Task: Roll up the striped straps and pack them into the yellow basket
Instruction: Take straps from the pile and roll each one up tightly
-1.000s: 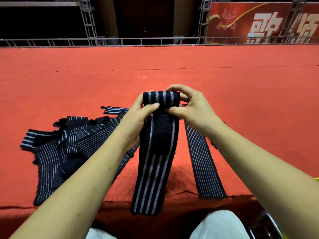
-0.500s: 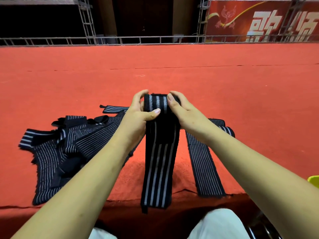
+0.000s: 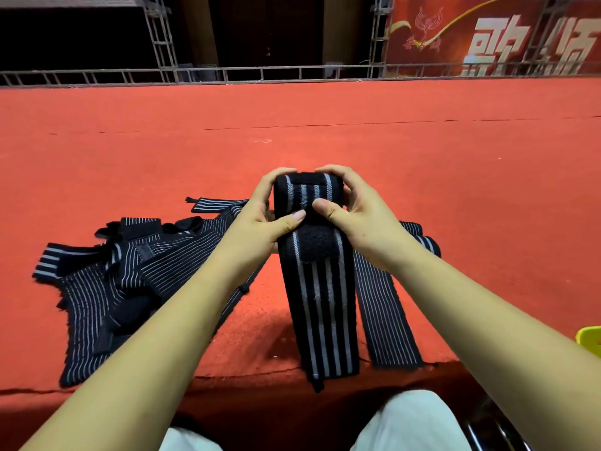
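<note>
Holding the strap [image 3: 322, 304] over the red surface [image 3: 455, 174], pinched in the curled grip of left hand [image 3: 260, 222] and right hand [image 3: 361, 219], rolled thicker than a second ago, with a long tail left before the yellow basket [image 3: 590, 340].

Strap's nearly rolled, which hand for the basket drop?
Probably the right hand: the yellow basket shows at the right edge, beside that forearm. The left hand, also gripping the strap, would have to cross over.
</note>
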Motion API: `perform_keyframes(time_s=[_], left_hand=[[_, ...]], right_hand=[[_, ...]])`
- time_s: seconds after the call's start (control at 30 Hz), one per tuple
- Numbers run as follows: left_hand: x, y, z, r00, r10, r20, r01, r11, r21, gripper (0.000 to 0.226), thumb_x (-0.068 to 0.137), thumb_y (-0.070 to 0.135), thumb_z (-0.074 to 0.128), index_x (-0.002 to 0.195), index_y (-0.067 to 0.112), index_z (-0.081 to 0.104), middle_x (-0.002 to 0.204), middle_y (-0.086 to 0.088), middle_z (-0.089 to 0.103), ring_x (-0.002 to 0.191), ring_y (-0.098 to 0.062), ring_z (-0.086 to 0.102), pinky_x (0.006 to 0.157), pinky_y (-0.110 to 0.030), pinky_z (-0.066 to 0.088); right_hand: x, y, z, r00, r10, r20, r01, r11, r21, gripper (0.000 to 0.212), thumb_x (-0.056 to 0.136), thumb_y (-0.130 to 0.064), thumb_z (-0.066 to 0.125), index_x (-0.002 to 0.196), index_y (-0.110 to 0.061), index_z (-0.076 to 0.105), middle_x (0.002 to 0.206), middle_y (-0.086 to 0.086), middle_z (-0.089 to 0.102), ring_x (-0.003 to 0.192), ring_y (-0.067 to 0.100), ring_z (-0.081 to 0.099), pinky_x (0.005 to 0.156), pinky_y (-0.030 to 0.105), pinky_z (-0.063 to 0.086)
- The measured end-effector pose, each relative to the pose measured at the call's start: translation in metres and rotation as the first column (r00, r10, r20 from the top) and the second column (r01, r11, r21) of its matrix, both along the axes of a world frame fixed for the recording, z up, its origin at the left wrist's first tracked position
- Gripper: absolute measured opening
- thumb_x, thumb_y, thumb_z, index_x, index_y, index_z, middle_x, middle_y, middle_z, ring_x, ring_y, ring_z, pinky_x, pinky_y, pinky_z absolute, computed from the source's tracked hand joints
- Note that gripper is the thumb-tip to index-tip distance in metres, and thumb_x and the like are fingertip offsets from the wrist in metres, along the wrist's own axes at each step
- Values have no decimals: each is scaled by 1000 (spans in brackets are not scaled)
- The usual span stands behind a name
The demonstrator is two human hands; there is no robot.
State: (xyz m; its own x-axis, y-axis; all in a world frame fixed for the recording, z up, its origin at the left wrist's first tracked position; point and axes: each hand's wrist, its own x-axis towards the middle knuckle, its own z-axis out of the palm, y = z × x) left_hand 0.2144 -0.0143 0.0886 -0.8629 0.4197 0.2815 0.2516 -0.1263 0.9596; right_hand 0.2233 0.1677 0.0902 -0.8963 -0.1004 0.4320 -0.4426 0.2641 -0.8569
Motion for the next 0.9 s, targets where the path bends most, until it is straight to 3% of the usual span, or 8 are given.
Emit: perform_keyframes(time_s=[0.1,0.2,0.27,0.4,0.57,0.63,0.73,0.9], left_hand=[[2,2,-2,991,-79,110,64,989,135,48,99,-3,49,132,33,49,114,-12,67,105,-30,62,97,-49,50],[5,10,-1,984,-101,146,67,973,222,15,105,19,46,114,28,54,120,-11,61,112,-27,57,101,-52,43],[5,14,1,989,-8,150,-22,979,202,10,105,31,45,102,26,53,111,-10,57,105,-25,54,94,-50,42],[3,13,-3,991,18,132,-47,974,221,2,101,27,54,103,25,54,110,-14,53,103,-26,52,96,-47,41],[4,14,-7,987,101,127,-129,962,239,39,101,2,49,136,17,42,110,-13,57,101,-20,59,92,-31,52],[4,13,-9,984,106,140,-136,965,226,51,99,-8,46,143,16,37,120,-11,59,112,-21,59,103,-36,48],[1,9,-18,984,129,120,-146,979,145,56,96,-17,44,143,13,39,136,-9,57,127,-21,56,111,-40,43],[4,5,-24,991,132,17,-133,990,45,55,95,-8,56,138,26,47,114,-12,64,103,-17,67,89,-36,56]], right_hand=[[1,3,0,999,40,1,-40,998,-49,38,92,-3,64,124,-19,52,105,-1,63,98,10,59,90,34,53],[2,3,-1,997,78,-2,-78,995,-56,41,90,6,61,117,-22,50,101,-2,58,93,10,55,85,31,50],[4,0,-3,991,127,45,-123,988,-91,42,88,8,59,114,-24,50,100,1,55,90,13,53,83,34,47],[6,-11,-3,986,128,108,-104,974,-203,24,90,-29,64,111,-29,53,103,0,61,94,12,58,88,34,49],[-1,-14,-14,964,2,266,21,996,-86,77,77,-79,50,143,-43,33,143,-4,53,129,11,52,114,40,39],[-1,-12,-17,964,8,267,11,997,-70,79,80,-74,53,148,-40,28,145,-5,51,131,10,51,115,40,37],[1,-7,-18,978,37,204,-23,997,-69,64,92,-44,62,147,-24,34,133,-2,61,122,12,60,109,43,45],[4,1,-20,983,100,156,-72,982,-177,47,91,-11,68,131,-21,46,113,13,66,103,21,67,93,45,56]])
